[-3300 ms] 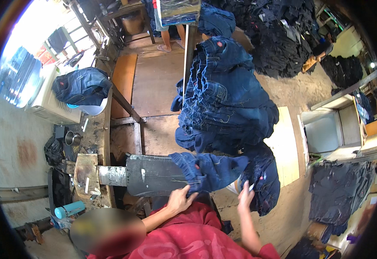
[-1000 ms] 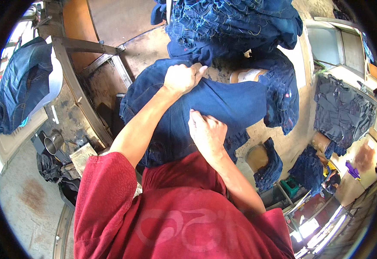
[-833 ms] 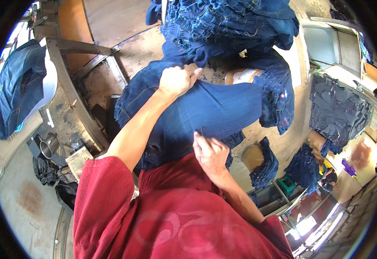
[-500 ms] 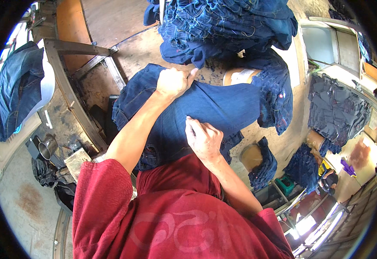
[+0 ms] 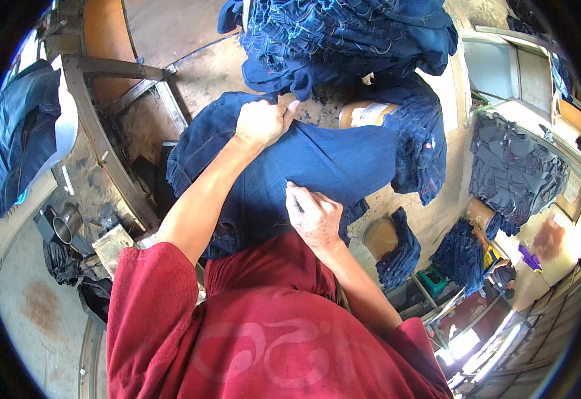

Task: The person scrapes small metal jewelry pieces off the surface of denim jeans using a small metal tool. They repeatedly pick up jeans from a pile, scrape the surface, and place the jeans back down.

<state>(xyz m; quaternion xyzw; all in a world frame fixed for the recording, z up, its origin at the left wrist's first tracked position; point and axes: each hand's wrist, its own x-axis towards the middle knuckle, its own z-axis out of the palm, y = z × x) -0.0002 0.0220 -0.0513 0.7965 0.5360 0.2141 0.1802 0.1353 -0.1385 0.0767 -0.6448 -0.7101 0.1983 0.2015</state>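
Observation:
A pair of blue denim jeans (image 5: pixel 344 156) lies spread out in front of me, one leg stretching to the right. At the far edge of that leg my left hand (image 5: pixel 262 123) is closed in a fist on the denim, thumb sticking out. Nearer to me, my right hand (image 5: pixel 314 213) rests over the same leg with its fingers bent and pressed together. Whatever its fingertips may hold is hidden or too small to name.
Beyond the jeans rises a tall pile of dark blue denim (image 5: pixel 350 33). More denim hangs over a rounded form (image 5: pixel 363 114) at the right. Grey garments (image 5: pixel 513 169) are stacked farther right. A metal mug (image 5: pixel 68 223) and a wooden frame (image 5: pixel 104 143) are at the left.
The whole view has shifted slightly to the left. Both hands keep nearly the same places on the jeans.

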